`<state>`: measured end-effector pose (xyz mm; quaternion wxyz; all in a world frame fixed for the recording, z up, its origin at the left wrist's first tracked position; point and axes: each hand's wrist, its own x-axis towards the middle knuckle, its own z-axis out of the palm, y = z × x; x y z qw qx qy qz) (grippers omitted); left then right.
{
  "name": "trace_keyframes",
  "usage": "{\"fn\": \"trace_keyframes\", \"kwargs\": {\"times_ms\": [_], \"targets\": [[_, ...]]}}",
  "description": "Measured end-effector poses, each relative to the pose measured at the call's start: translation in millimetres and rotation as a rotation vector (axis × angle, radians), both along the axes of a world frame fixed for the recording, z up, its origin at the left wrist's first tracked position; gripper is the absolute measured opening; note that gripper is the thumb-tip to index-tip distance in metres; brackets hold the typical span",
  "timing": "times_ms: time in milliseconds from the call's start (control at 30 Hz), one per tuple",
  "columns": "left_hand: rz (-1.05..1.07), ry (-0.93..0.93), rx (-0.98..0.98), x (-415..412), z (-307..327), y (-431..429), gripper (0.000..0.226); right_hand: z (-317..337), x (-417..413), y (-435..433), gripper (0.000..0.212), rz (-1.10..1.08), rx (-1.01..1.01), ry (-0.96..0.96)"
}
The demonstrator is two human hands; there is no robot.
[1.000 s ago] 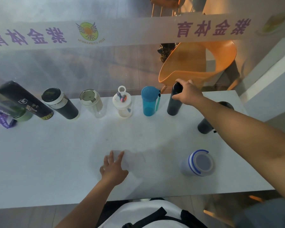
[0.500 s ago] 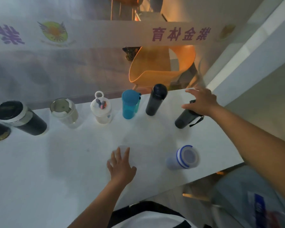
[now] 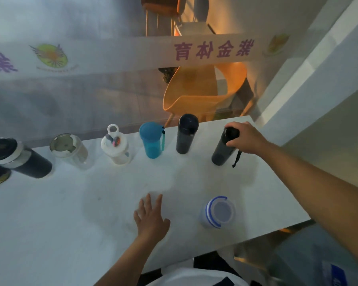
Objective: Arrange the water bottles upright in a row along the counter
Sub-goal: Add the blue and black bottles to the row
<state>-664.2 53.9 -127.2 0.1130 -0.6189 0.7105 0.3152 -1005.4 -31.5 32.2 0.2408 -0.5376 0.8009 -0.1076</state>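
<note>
Gripping the cap of the black strap bottle (image 3: 223, 149), the right hand (image 3: 246, 139) is working at the counter's (image 3: 50, 223) two o'clock; left hand (image 3: 151, 219) is lying flat, empty. Ideally, keeping it vertical while aligning beside the navy bottle (image 3: 185, 135).

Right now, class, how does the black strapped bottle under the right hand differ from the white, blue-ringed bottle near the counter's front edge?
The black strapped bottle is tall, slim and gripped at its cap by the right hand; the white, blue-ringed bottle is squat, pale and untouched. The black one stands near the back row; the white one sits out front. Both stand upright.
</note>
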Motion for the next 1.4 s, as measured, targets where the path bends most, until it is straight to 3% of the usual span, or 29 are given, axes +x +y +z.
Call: {"fn": "trace_keyframes", "kwargs": {"times_ms": [433, 1000, 1133, 1200, 1267, 1333, 1400], "targets": [[0.261, -0.137, 0.005, -36, -9, 29, 0.085, -11, -24, -69, 0.064, 0.221, -0.146, 0.014], [0.358, -0.148, 0.011, -57, -19, 36, 0.090, -16, -49, -67, 0.068, 0.353, -0.129, 0.057], [0.354, -0.151, 0.012, -56, -18, 35, 0.091, -8, -44, -56, 0.078, 0.374, -0.221, 0.189], [0.354, -0.150, 0.014, -55, -18, 36, 0.091, 5, -37, -37, 0.070, 0.394, -0.368, 0.074], [0.352, -0.157, 0.026, -55, -19, 38, 0.090, 17, -25, -5, 0.061, 0.464, -0.361, -0.220], [0.346, -0.163, 0.040, -55, -17, 38, 0.090, 27, -7, 34, 0.060, 0.649, -0.131, -0.417], [0.343, -0.160, 0.043, -56, -15, 39, 0.088, 28, 12, 69, 0.067, 0.882, 0.143, -0.389]]}}
